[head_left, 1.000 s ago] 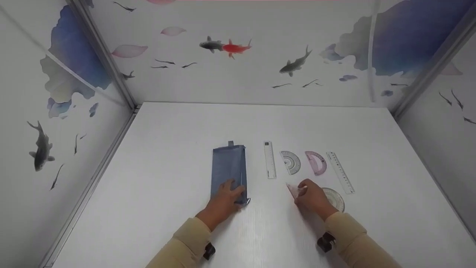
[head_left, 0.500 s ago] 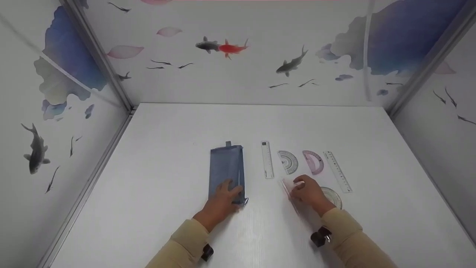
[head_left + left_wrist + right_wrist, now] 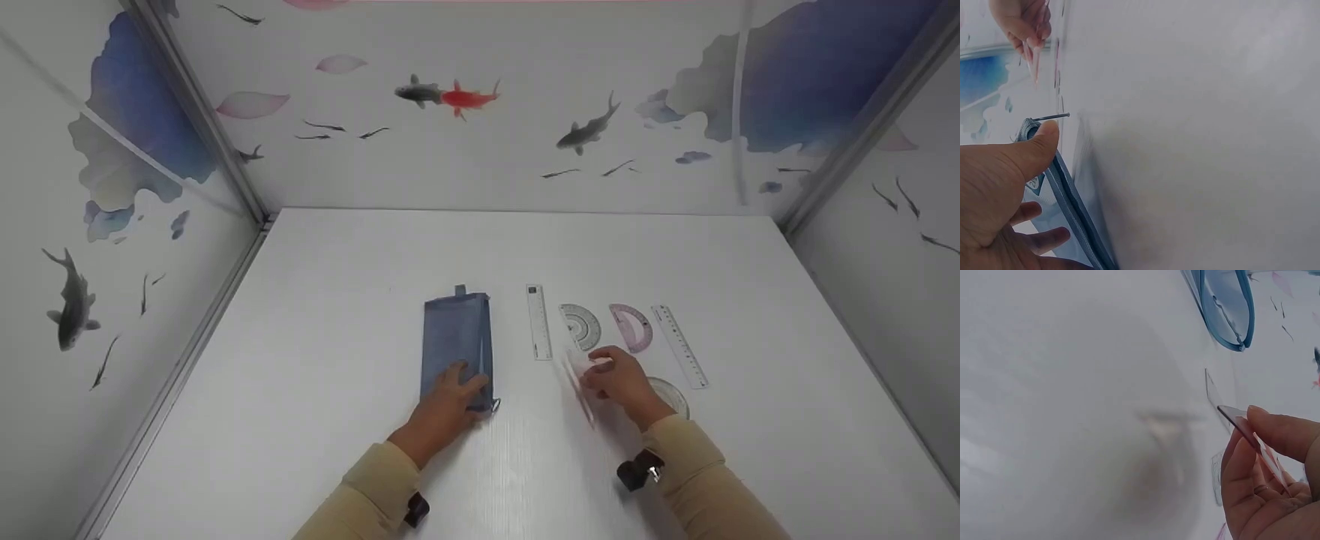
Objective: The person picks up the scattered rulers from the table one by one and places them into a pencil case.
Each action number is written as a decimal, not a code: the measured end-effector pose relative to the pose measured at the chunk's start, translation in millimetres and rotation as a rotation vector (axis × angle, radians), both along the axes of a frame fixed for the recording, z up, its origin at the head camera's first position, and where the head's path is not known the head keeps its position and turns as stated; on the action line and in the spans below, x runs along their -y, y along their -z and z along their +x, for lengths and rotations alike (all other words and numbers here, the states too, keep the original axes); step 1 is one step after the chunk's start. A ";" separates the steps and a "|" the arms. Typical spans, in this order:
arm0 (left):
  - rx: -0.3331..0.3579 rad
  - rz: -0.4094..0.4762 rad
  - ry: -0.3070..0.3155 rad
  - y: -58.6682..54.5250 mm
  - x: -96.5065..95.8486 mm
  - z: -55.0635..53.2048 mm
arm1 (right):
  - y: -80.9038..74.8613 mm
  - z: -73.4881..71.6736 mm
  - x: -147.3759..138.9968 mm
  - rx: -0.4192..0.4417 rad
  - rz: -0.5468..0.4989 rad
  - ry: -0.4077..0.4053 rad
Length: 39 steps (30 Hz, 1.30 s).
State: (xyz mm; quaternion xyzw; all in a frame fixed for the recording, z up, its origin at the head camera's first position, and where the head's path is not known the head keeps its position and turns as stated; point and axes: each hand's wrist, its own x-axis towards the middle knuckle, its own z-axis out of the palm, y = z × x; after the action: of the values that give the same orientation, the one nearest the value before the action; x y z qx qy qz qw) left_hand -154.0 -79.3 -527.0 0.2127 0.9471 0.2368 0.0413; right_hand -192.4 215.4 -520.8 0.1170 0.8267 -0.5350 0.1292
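In the head view, a blue pencil case (image 3: 454,330) with a zip lies on the white table. My left hand (image 3: 442,409) rests on its near end, fingers spread; in the left wrist view my thumb touches the zipped edge and the other fingers lie against the side. Right of the case, my right hand (image 3: 622,382) pinches a clear pinkish set square (image 3: 579,390) between thumb and fingers, raised off the table. Its thin edge shows in the right wrist view, where the set square (image 3: 1241,430) stands tilted and fingers partly cover it.
Beyond my right hand lie a clear ruler (image 3: 538,322), a clear protractor (image 3: 582,328), a pink protractor (image 3: 632,328) and another ruler (image 3: 680,346). A round clear protractor (image 3: 671,396) is partly hidden by my right wrist. Printed walls (image 3: 480,172) enclose the table.
My right hand has lifted the set square and moved slightly left and away from me with it, turning it. My left hand stays on the pencil case.
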 end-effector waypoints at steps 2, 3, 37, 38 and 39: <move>0.008 0.010 -0.002 -0.3 0.2 0.2 | -0.9 -0.8 1.0 0.003 -0.013 0.005; 0.015 0.014 -0.005 -0.3 0.2 0.2 | -1.2 -1.3 1.5 0.003 -0.019 0.007; -0.061 0.051 0.014 4.4 4.0 1.1 | -10.2 -21.2 50.2 -0.039 -0.170 0.025; -0.066 0.051 0.016 4.7 4.2 0.9 | -10.6 -21.8 51.9 -0.038 -0.169 0.025; -0.069 0.050 0.017 5.1 4.2 0.8 | -10.8 -22.3 53.4 -0.038 -0.166 0.023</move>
State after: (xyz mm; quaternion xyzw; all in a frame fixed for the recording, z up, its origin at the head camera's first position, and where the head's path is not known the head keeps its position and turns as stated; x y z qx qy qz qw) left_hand -153.2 -83.6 -532.1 0.2299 0.9399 0.2526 0.0051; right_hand -214.8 162.0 -510.0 0.1054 0.7803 -0.6053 0.1166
